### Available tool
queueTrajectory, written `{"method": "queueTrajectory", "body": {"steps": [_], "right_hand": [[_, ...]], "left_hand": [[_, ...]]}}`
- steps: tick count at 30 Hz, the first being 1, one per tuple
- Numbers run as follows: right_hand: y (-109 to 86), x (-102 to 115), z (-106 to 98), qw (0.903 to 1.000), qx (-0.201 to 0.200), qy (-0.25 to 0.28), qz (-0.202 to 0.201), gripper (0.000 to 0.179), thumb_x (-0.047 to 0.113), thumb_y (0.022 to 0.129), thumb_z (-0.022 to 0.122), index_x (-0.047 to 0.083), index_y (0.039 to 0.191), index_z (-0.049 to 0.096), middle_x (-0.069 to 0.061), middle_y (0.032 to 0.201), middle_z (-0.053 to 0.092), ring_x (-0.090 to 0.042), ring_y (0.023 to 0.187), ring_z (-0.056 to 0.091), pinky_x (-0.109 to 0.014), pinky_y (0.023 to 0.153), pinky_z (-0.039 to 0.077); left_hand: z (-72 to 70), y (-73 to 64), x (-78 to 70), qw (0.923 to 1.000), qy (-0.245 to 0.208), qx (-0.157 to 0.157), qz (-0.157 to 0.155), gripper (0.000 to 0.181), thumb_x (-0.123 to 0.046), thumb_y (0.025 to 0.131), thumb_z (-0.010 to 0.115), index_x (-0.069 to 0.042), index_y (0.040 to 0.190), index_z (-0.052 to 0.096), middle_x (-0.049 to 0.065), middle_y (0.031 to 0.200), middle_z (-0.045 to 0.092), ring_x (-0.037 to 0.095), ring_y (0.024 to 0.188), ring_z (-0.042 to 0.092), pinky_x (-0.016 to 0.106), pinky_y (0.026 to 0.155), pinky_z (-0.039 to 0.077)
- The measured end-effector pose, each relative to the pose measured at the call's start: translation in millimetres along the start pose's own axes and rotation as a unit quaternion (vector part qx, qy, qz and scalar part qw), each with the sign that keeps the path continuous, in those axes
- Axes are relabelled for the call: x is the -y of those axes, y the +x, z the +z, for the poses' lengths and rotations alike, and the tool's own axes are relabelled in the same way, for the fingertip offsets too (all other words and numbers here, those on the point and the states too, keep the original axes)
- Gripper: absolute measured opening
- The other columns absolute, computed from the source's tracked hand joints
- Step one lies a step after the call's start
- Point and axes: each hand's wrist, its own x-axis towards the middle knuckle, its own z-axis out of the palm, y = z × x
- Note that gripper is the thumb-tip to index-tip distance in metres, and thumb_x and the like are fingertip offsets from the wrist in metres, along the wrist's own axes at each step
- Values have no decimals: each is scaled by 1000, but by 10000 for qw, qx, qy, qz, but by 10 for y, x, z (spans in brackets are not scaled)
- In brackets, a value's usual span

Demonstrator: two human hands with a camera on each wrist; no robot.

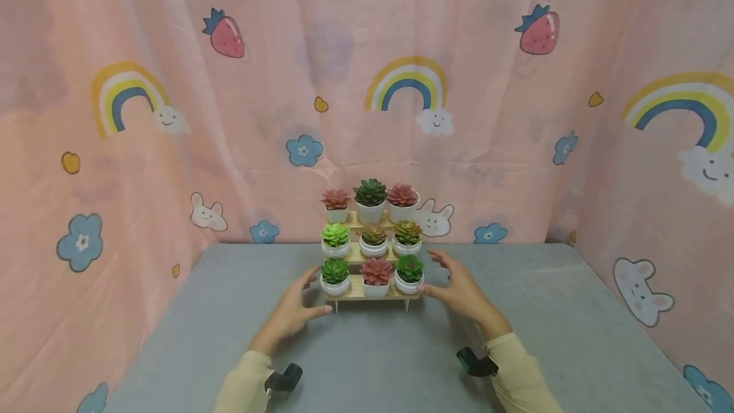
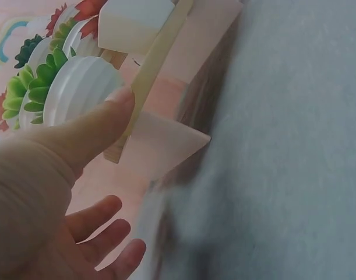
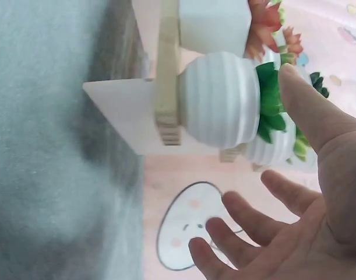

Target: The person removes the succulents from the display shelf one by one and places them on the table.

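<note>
A three-tier wooden plant stand [image 1: 373, 296] bears several small white pots of artificial succulents. On its bottom tier a green succulent [image 1: 335, 271] is at the left, a red one [image 1: 376, 271] in the middle and another green one [image 1: 410, 268] at the right. My left hand [image 1: 292, 308] is spread at the stand's left side, its thumb [image 2: 110, 119] right at the end of the bottom board. My right hand [image 1: 461, 289] is on the opposite side, fingers apart, with its thumb [image 3: 309, 105] near the right-hand ribbed pot [image 3: 221, 99]. Neither hand grips anything.
The stand is on a grey table [image 1: 246, 285] near its back edge. Behind and around hangs a pink curtain [image 1: 258, 132] printed with rainbows, strawberries and rabbits. Dark devices [image 1: 285, 378] are strapped at both wrists, over pale sleeves.
</note>
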Motion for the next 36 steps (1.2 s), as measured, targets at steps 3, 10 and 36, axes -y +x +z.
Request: {"method": "queueTrajectory", "body": {"steps": [3, 10, 36], "right_hand": [[25, -52, 18, 9997, 143, 200, 15, 78, 30, 89, 79, 3, 152, 40, -31, 147, 50, -51, 134, 49, -68, 109, 41], [58, -127, 85, 9984, 277, 470, -165, 67, 24, 91, 77, -2, 146, 46, -29, 136, 59, -43, 122, 60, -62, 105, 47], [45, -104, 285, 9973, -82, 720, 153, 58, 21, 90, 78, 1, 140, 54, -19, 126, 66, -31, 113, 62, -39, 90, 54]], "left_hand": [[30, 55, 16, 9994, -324, 143, -31, 85, -18, 83, 85, -6, 154, 40, 26, 147, 52, 49, 136, 49, 60, 108, 47], [95, 111, 72, 9945, -1025, 225, -3, 74, -11, 86, 80, 1, 150, 44, 24, 145, 56, 45, 138, 50, 59, 116, 39], [136, 12, 158, 9925, -1136, 440, -143, 62, -14, 98, 66, 0, 153, 40, 24, 155, 45, 43, 144, 43, 55, 118, 38]]}}
